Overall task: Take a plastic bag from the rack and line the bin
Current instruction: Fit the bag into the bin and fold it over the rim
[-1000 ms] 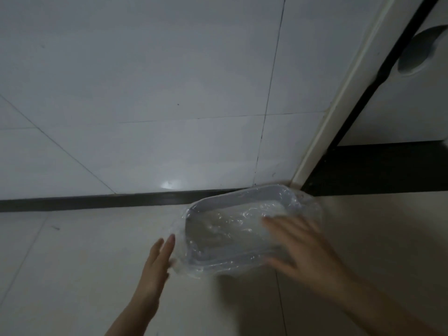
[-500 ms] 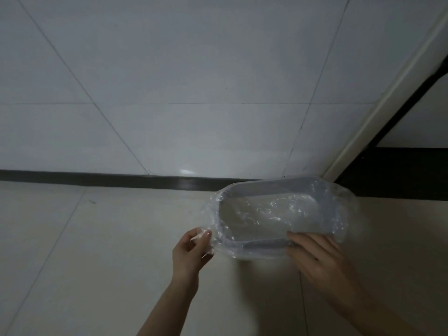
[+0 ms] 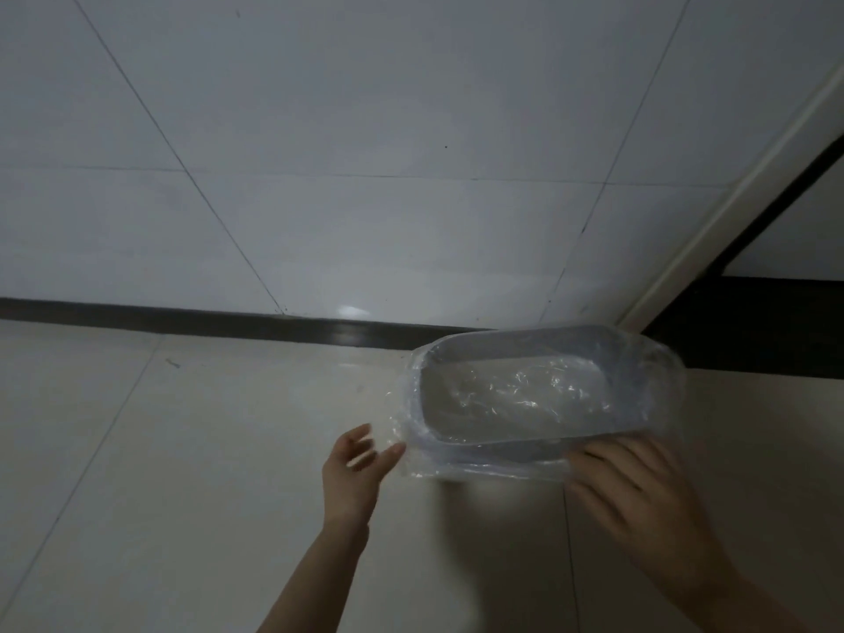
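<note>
Nearest the camera, two bare forearms reaching in from the bottom edge over pale glossy floor tiles [image 3: 192, 472]. Right hand [image 3: 639, 491] blurred, fingers spread and loosely extended, lying at the near right corner of the bin against the plastic there; open, nothing pinched. Left hand [image 3: 354, 468] also open, fingers apart, fingertips just at the loose left edge of the film, touching or only beside it, impossible to say.

Just beyond the hands, a small grey oblong plastic bin [image 3: 498, 454] standing on the floor, close to the wall. Inside and over it, a clear crinkled plastic bag [image 3: 516, 395], sunk into the hollow and folded out over the rim all round, with slack film bulging at the left and right ends.

Further back, a dark skirting strip [image 3: 219, 321] along the foot of a white tiled wall [image 3: 365, 153]. At far right, a pale door frame [image 3: 712, 221] with dark trim beside it.
</note>
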`<state>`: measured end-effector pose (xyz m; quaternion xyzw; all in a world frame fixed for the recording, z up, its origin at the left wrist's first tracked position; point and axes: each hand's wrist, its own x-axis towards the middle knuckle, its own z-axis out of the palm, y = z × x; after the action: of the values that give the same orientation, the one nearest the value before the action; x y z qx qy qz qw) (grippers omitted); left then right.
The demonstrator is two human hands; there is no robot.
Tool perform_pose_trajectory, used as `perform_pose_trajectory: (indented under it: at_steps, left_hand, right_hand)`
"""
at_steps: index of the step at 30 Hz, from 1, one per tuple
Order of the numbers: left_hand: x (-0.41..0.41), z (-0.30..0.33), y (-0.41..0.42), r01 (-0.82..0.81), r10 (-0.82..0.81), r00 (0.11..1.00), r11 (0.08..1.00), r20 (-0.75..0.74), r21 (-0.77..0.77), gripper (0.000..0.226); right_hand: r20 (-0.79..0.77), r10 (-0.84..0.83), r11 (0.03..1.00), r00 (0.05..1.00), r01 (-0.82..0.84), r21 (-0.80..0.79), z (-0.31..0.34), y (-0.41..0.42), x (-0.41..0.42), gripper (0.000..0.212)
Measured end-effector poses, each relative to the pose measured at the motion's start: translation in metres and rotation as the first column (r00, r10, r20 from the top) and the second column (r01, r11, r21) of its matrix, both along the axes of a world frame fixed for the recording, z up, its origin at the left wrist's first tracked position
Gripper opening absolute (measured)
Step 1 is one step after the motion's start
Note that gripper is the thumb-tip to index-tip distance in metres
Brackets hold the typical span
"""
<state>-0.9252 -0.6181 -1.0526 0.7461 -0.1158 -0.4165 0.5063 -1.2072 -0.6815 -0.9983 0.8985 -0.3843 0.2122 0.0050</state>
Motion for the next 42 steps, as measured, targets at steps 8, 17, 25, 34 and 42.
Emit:
perform_pose_trajectory:
  at_steps: [8,17,25,34,42]
  left_hand:
    - [-0.063,0.089,-0.079,0.730,-0.535,0.440,0.681,0.722,0.059,0.093]
    - [-0.148,0.055,-0.095,0.792,-0.723,0.019,0.433,0.690,0.432,0.041]
    - [-0.126,0.046,-0.095,0.811,-0.629,0.047,0.477,0.776,0.338,0.024]
    - [-0.100,0.049,-0.109,0.850,-0.592,-0.100,0.367,0.800,0.377,0.023]
    - [-0.142,0.060,-0.100,0.798,-0.533,-0.063,0.481,0.844,0.363,0.066]
  right_hand:
    - [0.230,-0.833,0.471,0.503,0.428,0.771,0.033,-0.049,-0.029,0.056]
    - [0.345,-0.850,0.474,0.399,0.291,0.831,0.000,-0.056,-0.028,0.013]
    - [0.431,-0.837,0.505,0.336,0.176,0.845,-0.021,-0.050,-0.037,0.022]
    - [0.310,-0.884,0.352,0.350,0.060,0.934,-0.062,-0.047,-0.033,0.029]
    - [0.403,-0.786,0.421,0.469,-0.070,0.904,-0.034,-0.085,-0.066,0.066]
